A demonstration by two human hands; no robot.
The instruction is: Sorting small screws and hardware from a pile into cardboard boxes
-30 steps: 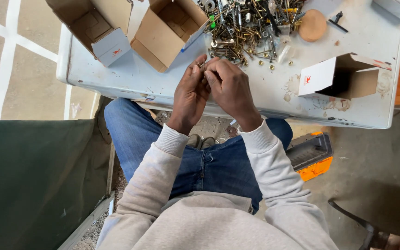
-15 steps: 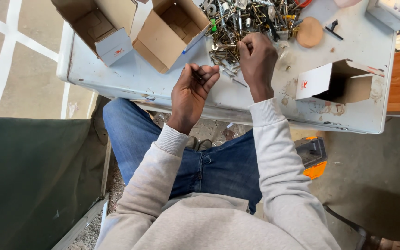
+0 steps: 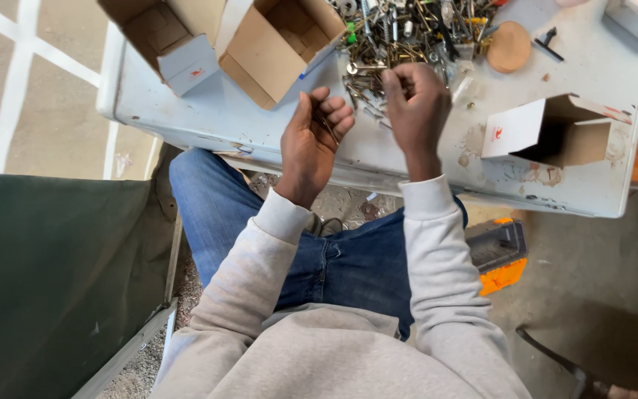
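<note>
At far left we see two open cardboard boxes: the left box and the middle box lie tipped on their sides on the pale table, mouths facing up-frame. The left box sits close to the table's left edge, so a nudge from a forearm could, in our judgement, send it to the floor.

Next comes the left hand, raised above the near edge of the table, palm cupped and fingers curled loosely around a few thin screws. The cup is shallow and hangs over the lap; we judge that tilting or relaxing it would drop the screws onto the jeans or the gravel below, where they would be hard to find.

Just to the right, the right hand is loosely closed with fingertips drawn together at the near fringe of the hardware pile; whether it pinches a piece we cannot tell, since the fingers hide it. The pile is a tangle of screws and fittings, so pulling one piece may drag others along and roll them toward the table edge.

Farther right lie a round wooden disc and a third box, open toward the right. Under the table an orange-and-black case sits on the floor, where dropped pieces could roll behind it.
</note>
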